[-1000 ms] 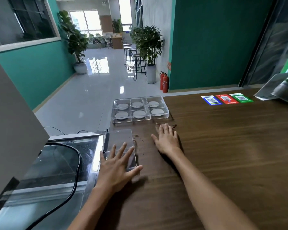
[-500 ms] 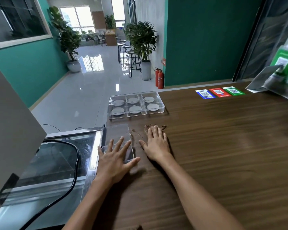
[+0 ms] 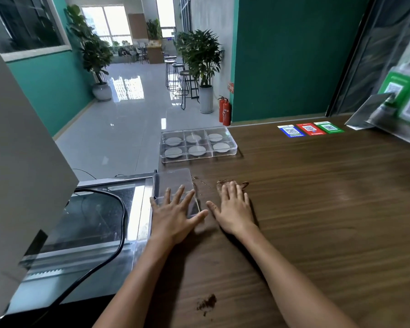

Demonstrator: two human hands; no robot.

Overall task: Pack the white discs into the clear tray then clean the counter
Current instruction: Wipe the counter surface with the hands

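Observation:
A clear tray [image 3: 232, 141] with several compartments stands at the far left of the wooden counter [image 3: 317, 209]; each compartment holds a white disc [image 3: 197, 150]. Nearer, a clear flat lid or box [image 3: 173, 183] lies at the counter's left edge. My left hand [image 3: 175, 214] rests on its near end with fingers spread and straight. My right hand [image 3: 233, 207] lies flat on the counter beside it, fingertips at a smear of brown crumbs [image 3: 244, 184].
More brown crumbs [image 3: 207, 303] lie near the counter's front. Three coloured QR stickers [image 3: 310, 129] sit at the far edge, with a green sign stand [image 3: 402, 102] at the right. Left of the counter is a glass-topped cabinet [image 3: 92, 223] with a black cable [image 3: 121, 223].
The view has shifted slightly. My right hand has drawn back a little toward me and toward the clear lid, with crumbs at its fingertips. The left hand stays on the lid.

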